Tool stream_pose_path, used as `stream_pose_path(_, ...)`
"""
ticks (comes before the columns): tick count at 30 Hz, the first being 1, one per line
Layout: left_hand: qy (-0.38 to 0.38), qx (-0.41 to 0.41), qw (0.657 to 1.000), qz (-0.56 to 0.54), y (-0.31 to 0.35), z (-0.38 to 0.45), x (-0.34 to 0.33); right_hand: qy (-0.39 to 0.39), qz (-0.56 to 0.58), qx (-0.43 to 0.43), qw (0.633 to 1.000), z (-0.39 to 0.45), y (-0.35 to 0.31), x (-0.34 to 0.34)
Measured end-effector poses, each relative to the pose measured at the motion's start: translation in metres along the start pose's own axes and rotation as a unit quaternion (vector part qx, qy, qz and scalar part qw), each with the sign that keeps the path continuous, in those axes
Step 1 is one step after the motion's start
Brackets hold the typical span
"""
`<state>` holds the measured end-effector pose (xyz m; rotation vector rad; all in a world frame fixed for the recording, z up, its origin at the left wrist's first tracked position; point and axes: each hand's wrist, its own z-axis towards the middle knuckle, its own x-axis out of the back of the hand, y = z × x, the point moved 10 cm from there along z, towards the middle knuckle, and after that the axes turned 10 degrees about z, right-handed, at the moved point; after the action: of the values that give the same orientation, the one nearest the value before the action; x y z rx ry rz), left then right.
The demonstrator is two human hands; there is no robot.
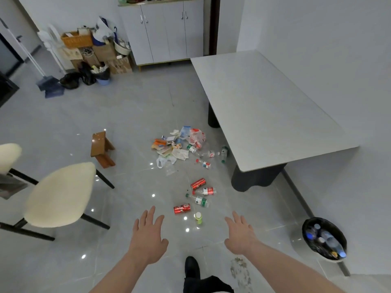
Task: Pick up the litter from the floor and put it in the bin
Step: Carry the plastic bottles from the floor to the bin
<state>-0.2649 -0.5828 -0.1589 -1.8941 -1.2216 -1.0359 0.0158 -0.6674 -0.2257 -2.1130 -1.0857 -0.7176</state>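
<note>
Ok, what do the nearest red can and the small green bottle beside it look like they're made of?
The red can looks like thin glossy metal, judging by its printed cylinder shape. The green bottle looks like plastic with a pale cap; too small to be sure.

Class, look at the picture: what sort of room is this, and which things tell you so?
Probably the dining area of a home. A long white table stands against the wall, cushioned chairs sit nearby, and a white storage cabinet stands at the far wall beside stacked household boxes.
</note>
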Motion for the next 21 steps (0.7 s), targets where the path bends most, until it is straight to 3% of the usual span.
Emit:
stream_pose_path(6, 0.022, 0.027, 0.999, -0.004, -0.098, 0.074, 0.057, -0.014, 0.001, 0.033, 0.999, 0.082, -0.117, 0.031)
stream_pose_path(12, 0.021, 0.011, 1.0, -0.009, -0.167, 0.153, 0.094, 0.022, 0.021, 0.063, 0.998, 0.148, -0.227, 0.085)
stream_pose_path(21, 0.007, -0.09, 0.995, 0.036, -0.266, 0.297, 0.135, 0.06, 0.09, -0.07, 0.992, 0.232, -0.288, 0.101)
